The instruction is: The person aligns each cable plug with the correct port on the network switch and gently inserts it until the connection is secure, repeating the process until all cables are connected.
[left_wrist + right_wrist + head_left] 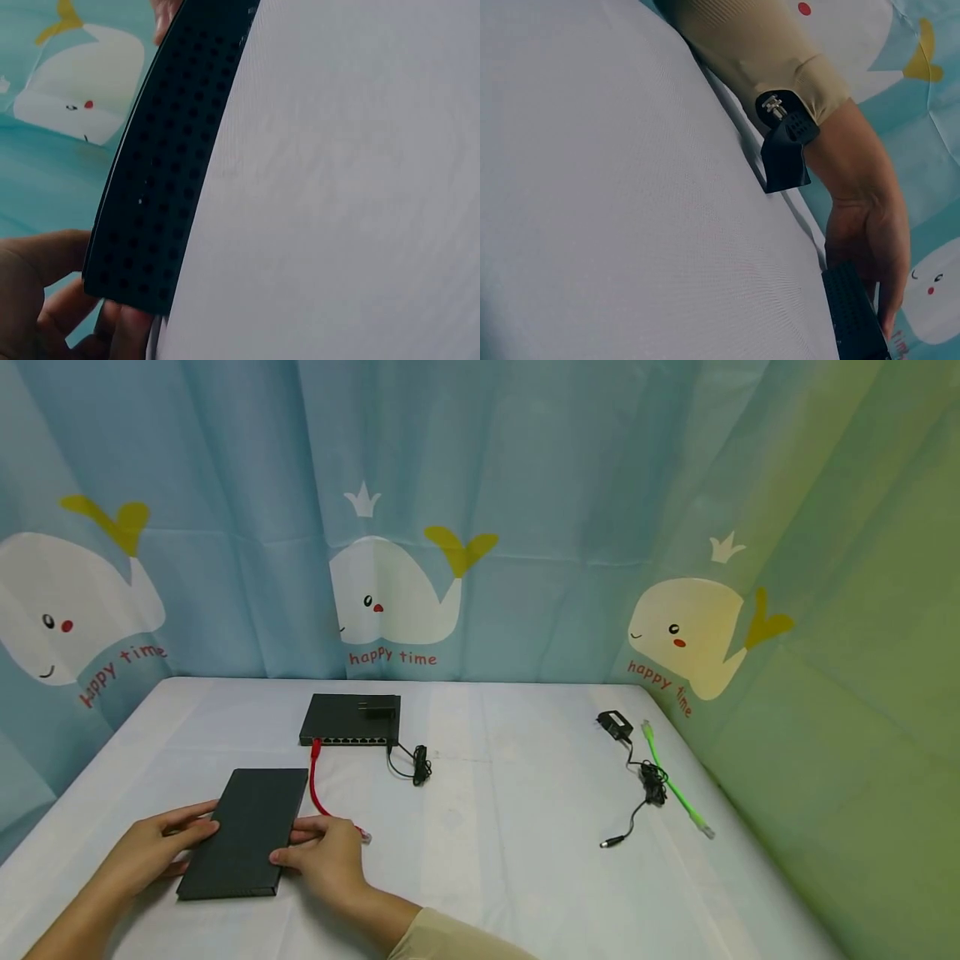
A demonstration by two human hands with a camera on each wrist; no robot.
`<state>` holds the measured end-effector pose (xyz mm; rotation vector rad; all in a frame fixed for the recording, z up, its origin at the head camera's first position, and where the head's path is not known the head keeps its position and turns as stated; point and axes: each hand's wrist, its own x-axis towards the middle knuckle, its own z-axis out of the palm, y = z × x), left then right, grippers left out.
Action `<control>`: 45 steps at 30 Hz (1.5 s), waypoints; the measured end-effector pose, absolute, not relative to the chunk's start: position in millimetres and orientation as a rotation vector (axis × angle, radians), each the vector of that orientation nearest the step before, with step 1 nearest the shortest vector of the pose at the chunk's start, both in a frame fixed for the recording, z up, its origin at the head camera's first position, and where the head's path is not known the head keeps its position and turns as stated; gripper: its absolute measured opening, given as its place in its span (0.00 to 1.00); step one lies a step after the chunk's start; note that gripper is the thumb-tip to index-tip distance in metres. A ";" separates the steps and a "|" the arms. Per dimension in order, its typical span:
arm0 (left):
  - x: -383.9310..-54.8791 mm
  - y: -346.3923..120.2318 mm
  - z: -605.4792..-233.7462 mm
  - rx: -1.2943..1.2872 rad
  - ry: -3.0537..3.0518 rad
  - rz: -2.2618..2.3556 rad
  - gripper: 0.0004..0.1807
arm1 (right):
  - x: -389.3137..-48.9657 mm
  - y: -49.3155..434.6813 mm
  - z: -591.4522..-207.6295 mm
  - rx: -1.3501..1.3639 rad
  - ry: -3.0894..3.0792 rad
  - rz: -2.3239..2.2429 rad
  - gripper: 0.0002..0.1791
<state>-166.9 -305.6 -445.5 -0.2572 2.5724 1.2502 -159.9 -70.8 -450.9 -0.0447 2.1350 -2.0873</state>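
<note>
Between my two hands, at the front left of the table, is a flat black network switch (243, 831), its long side running away from me. My left hand (150, 852) grips its left edge, thumb on the top face. On the opposite edge my right hand (326, 856) holds it between thumb and fingers. Rows of vent holes cover the side of this switch (161, 172) in the left wrist view. A red network cable (313, 785) runs from a second black switch (348, 718) behind, and its loose clear plug lies just beyond my right hand.
A bundled black cord (422, 766) comes from the rear switch. At the right of the white table (510, 827) lie a black power adapter (615, 723) with a bundled lead and a bright green network cable (678, 793). A whale-print curtain (525, 527) surrounds the table's back and sides.
</note>
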 end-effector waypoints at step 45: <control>-153.5 -278.7 -430.7 -0.399 2.590 1.392 0.48 | -166.2 -39.6 -424.4 -0.221 2.149 -2.029 0.14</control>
